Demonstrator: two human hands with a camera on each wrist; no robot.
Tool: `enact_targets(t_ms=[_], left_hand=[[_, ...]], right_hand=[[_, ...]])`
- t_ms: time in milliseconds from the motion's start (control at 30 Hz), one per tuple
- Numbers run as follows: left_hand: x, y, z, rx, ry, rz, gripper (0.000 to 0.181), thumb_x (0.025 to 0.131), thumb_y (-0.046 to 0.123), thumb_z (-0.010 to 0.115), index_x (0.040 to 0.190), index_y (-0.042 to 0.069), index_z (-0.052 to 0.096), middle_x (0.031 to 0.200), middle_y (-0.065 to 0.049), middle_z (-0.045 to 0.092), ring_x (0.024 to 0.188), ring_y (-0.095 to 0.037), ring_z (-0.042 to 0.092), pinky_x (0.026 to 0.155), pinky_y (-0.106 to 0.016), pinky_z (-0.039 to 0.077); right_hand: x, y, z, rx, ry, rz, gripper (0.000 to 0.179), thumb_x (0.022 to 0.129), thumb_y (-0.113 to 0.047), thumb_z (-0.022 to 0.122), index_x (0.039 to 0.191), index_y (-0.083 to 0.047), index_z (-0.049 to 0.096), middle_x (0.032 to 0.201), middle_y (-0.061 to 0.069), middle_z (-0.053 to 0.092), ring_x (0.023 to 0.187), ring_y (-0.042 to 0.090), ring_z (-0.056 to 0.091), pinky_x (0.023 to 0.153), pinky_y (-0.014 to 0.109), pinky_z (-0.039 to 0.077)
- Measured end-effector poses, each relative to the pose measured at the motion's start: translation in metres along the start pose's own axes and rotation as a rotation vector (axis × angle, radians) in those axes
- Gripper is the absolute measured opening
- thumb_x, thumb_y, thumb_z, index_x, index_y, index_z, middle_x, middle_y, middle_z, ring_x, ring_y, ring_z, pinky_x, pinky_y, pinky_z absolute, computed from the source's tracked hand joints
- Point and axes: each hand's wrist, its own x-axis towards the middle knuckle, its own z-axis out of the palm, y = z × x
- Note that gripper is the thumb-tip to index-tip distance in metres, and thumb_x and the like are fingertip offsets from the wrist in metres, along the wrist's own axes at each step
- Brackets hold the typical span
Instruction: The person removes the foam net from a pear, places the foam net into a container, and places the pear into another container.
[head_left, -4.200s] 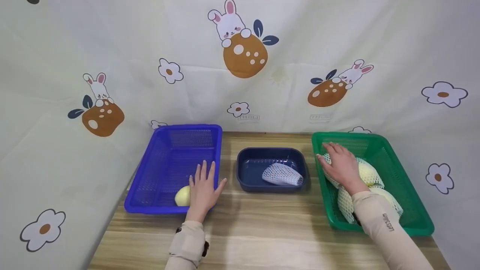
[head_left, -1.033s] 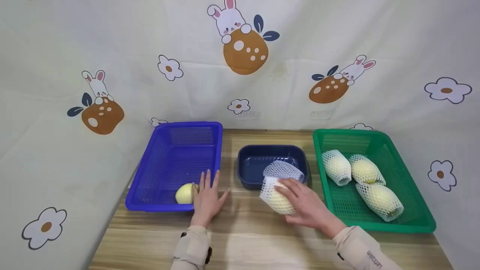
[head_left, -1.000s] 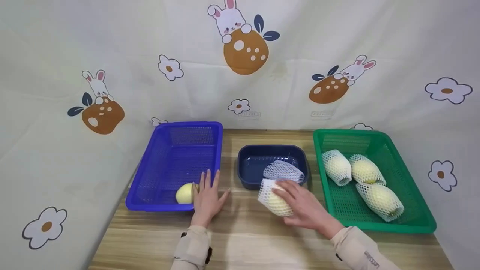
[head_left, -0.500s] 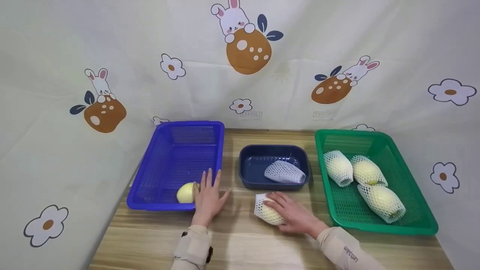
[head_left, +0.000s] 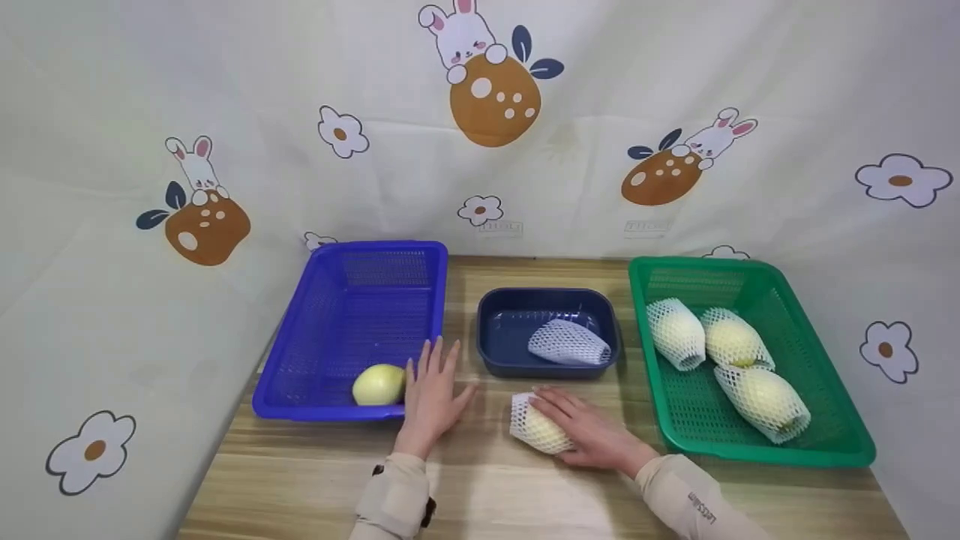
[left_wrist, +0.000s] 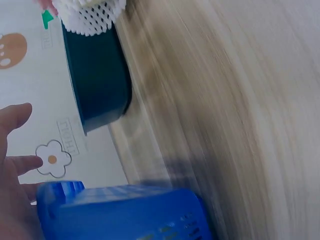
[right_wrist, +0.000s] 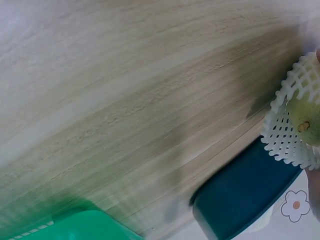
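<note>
My right hand (head_left: 596,433) grips a pale yellow-green fruit in a white foam net sleeve (head_left: 538,427), low over the table in front of the navy box. In the right wrist view the end of this fruit (right_wrist: 306,120), with a brown spot, shows inside the open net. My left hand (head_left: 433,397) has its fingers stretched out over the right front rim of the blue basket (head_left: 300,412). Just left of those fingers, a bare pale yellow-green fruit (head_left: 378,385) lies in the basket's front corner.
Inside the navy box (head_left: 506,367) lies an empty white foam net (head_left: 568,343). The green basket (head_left: 832,375) at the right holds three netted fruits (head_left: 763,401). A printed cloth (head_left: 555,180) hangs behind the wooden table (head_left: 495,491).
The right hand has carried a netted fruit from the green basket leftward and down to the front of the navy box. The left hand has shifted slightly right, away from the bare fruit.
</note>
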Motion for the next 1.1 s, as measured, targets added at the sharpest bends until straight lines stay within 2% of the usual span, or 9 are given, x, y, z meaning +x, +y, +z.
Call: enact_targets(t_ms=[200, 333, 400, 467, 600, 700, 900, 1000, 1100], left_hand=[[-0.003, 0.019, 0.008, -0.085, 0.101, 0.137, 0.06, 0.077, 0.037, 0.062, 0.126, 0.006, 0.046, 0.132, -0.02, 0.036, 0.124, -0.035, 0.026, 0.097, -0.051, 0.022], [-0.008, 0.033, 0.019, -0.205, 0.118, 0.243, 0.055, 0.077, 0.028, 0.064, 0.123, 0.004, 0.048, 0.126, -0.018, 0.043, 0.117, -0.034, 0.036, 0.093, -0.047, 0.031], [-0.011, 0.039, 0.025, -0.252, 0.079, 0.278, 0.053, 0.078, 0.025, 0.064, 0.123, 0.003, 0.048, 0.123, -0.016, 0.046, 0.113, -0.032, 0.042, 0.09, -0.043, 0.036], [-0.012, 0.044, 0.031, -0.286, 0.007, 0.284, 0.054, 0.078, 0.025, 0.064, 0.124, 0.003, 0.047, 0.12, -0.015, 0.048, 0.108, -0.03, 0.046, 0.089, -0.041, 0.038], [-0.014, 0.05, 0.041, -0.309, -0.181, 0.222, 0.058, 0.079, 0.031, 0.063, 0.127, 0.004, 0.044, 0.119, -0.014, 0.05, 0.104, -0.029, 0.049, 0.087, -0.04, 0.04], [-0.015, 0.053, 0.047, -0.325, -0.275, 0.181, 0.059, 0.079, 0.036, 0.063, 0.127, 0.005, 0.045, 0.119, -0.015, 0.05, 0.104, -0.03, 0.05, 0.086, -0.041, 0.04], [-0.016, 0.056, 0.051, -0.371, -0.329, 0.197, 0.062, 0.078, 0.037, 0.064, 0.128, 0.006, 0.044, 0.121, -0.017, 0.047, 0.105, -0.031, 0.049, 0.087, -0.043, 0.039], [-0.016, 0.058, 0.052, -0.379, -0.324, 0.216, 0.064, 0.077, 0.036, 0.065, 0.129, 0.007, 0.043, 0.121, -0.016, 0.047, 0.105, -0.03, 0.049, 0.087, -0.041, 0.039], [-0.017, 0.06, 0.053, -0.387, -0.311, 0.234, 0.063, 0.076, 0.033, 0.067, 0.128, 0.007, 0.043, 0.12, -0.014, 0.047, 0.105, -0.028, 0.049, 0.088, -0.039, 0.04]], right_hand=[[-0.007, 0.001, -0.003, 0.086, 0.005, 0.076, 0.099, 0.066, -0.038, 0.074, 0.139, -0.003, 0.018, 0.141, 0.015, 0.021, 0.125, 0.03, 0.024, 0.095, 0.043, 0.031], [-0.012, 0.002, -0.002, 0.129, 0.024, 0.124, 0.095, 0.07, -0.041, 0.071, 0.139, -0.001, 0.019, 0.14, 0.017, 0.024, 0.125, 0.028, 0.026, 0.092, 0.046, 0.033], [-0.014, 0.003, -0.001, 0.14, 0.03, 0.146, 0.091, 0.072, -0.041, 0.069, 0.139, -0.001, 0.02, 0.139, 0.016, 0.026, 0.125, 0.028, 0.027, 0.092, 0.046, 0.033], [-0.014, 0.003, -0.001, 0.148, 0.037, 0.163, 0.087, 0.074, -0.041, 0.067, 0.138, -0.003, 0.023, 0.139, 0.016, 0.027, 0.124, 0.03, 0.029, 0.092, 0.046, 0.033], [-0.013, 0.002, -0.002, 0.164, 0.037, 0.215, 0.08, 0.076, -0.043, 0.064, 0.139, -0.011, 0.028, 0.14, 0.013, 0.026, 0.119, 0.032, 0.035, 0.089, 0.047, 0.036], [-0.015, 0.003, -0.002, 0.189, 0.047, 0.232, 0.077, 0.076, -0.044, 0.064, 0.138, -0.014, 0.03, 0.14, 0.012, 0.028, 0.116, 0.032, 0.039, 0.087, 0.048, 0.038], [-0.019, 0.006, 0.0, 0.181, 0.166, 0.133, 0.067, 0.075, -0.036, 0.067, 0.131, -0.009, 0.043, 0.132, 0.011, 0.041, 0.11, 0.027, 0.047, 0.086, 0.042, 0.041], [-0.022, 0.006, 0.002, 0.171, 0.227, 0.104, 0.061, 0.074, -0.032, 0.069, 0.127, -0.009, 0.049, 0.127, 0.01, 0.047, 0.109, 0.025, 0.049, 0.086, 0.038, 0.041], [-0.025, 0.005, 0.002, 0.181, 0.254, 0.115, 0.059, 0.074, -0.03, 0.069, 0.125, -0.008, 0.05, 0.126, 0.009, 0.048, 0.109, 0.025, 0.048, 0.088, 0.037, 0.04]])
